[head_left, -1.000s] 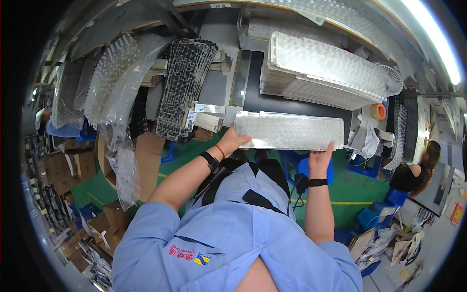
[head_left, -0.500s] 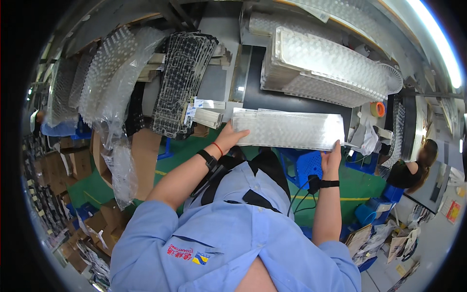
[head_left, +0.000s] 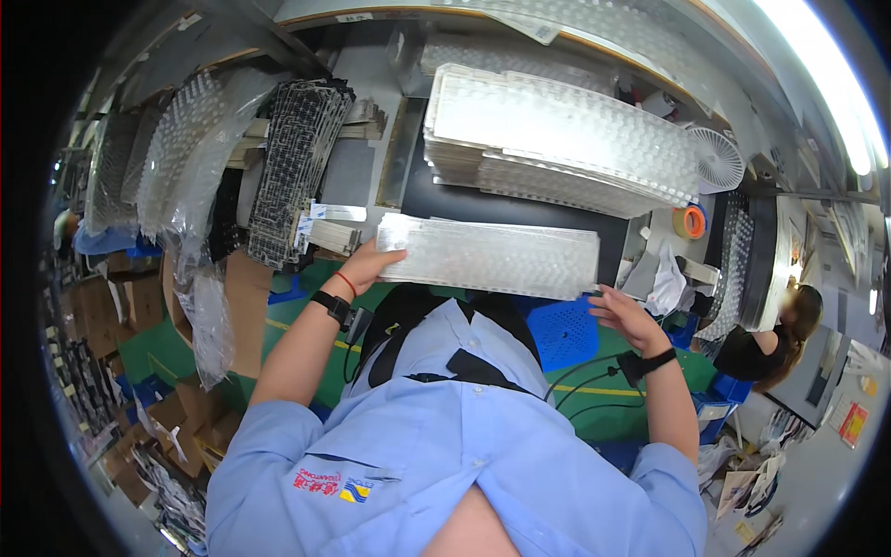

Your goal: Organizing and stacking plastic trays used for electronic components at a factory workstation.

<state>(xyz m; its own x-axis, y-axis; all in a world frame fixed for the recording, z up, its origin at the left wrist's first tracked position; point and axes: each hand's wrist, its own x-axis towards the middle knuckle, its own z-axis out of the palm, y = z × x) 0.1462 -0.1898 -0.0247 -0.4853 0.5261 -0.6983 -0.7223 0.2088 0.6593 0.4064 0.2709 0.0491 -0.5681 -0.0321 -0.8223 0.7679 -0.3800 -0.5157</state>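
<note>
My left hand [head_left: 368, 264] grips the left end of a thin stack of long, silvery-white dimpled sheets [head_left: 492, 255], its thumb lying over the top face. The sheets extend level over the front edge of the dark worktop [head_left: 520, 200]. By their right near corner is my right hand [head_left: 627, 321], fingers apart and holding nothing; whether a fingertip touches the corner I cannot tell. Behind them rises a tall pile of similar sheets [head_left: 566, 125], its layers slightly offset.
Black patterned plates [head_left: 292, 176] are stacked to the left, beside hanging clear bubble wrap [head_left: 190, 176]. A tape roll [head_left: 690, 221] and a white fan [head_left: 716, 158] stand at the right. A blue stool [head_left: 562, 334] is below the worktop. Another person [head_left: 770, 339] is at the far right.
My right hand has loosened from the sheets' right end and opened, moving slightly down. My left hand keeps its grip. The whole view has shifted, with worktop things now farther left.
</note>
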